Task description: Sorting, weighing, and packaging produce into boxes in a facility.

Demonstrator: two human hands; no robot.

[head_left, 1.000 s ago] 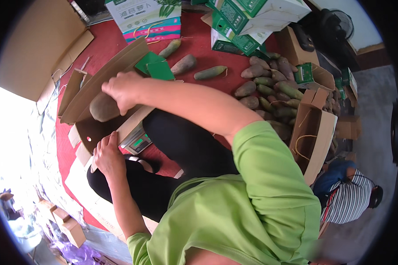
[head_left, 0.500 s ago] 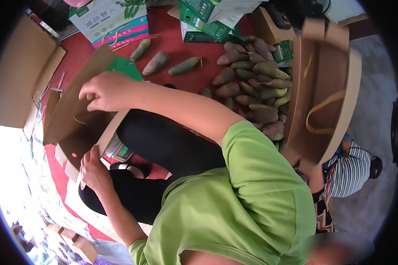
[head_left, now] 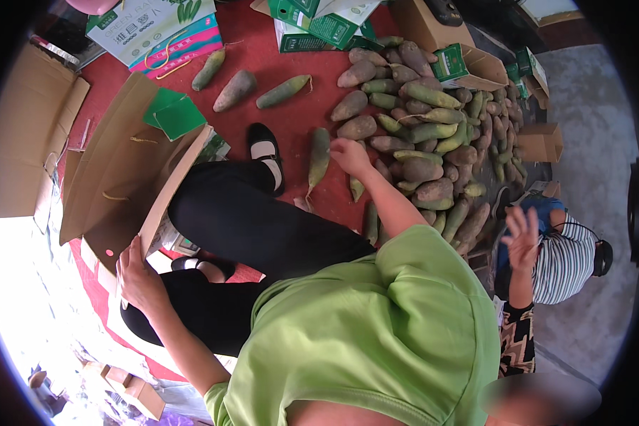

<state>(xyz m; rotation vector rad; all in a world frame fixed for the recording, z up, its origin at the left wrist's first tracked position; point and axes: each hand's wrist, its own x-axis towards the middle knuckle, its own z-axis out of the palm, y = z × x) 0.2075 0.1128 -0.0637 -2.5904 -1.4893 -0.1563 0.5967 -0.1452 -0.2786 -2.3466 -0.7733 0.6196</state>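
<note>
My left hand grips the near edge of a brown cardboard box at the left, its fingers over the rim. The box stands open, with a green flap at its far end and yellow cord loops on its inner wall. My right hand is stretched out over the red floor covering, fingers partly extended, with nothing visible in it. Just left of its fingertips lies a green radish; whether they touch I cannot tell. Right of that hand spreads a heap of soil-stained green radishes.
Three loose radishes, one a dirt-covered radish, lie beyond my box. Green and white cartons are stacked at the back. A co-worker's spread hand is raised at the right, near a person in a striped shirt. My shoe stands beside the radish.
My right hand has left the box and swung right to the radishes. My left hand keeps the box edge. The large open box at the right has gone, uncovering more of the heap.
</note>
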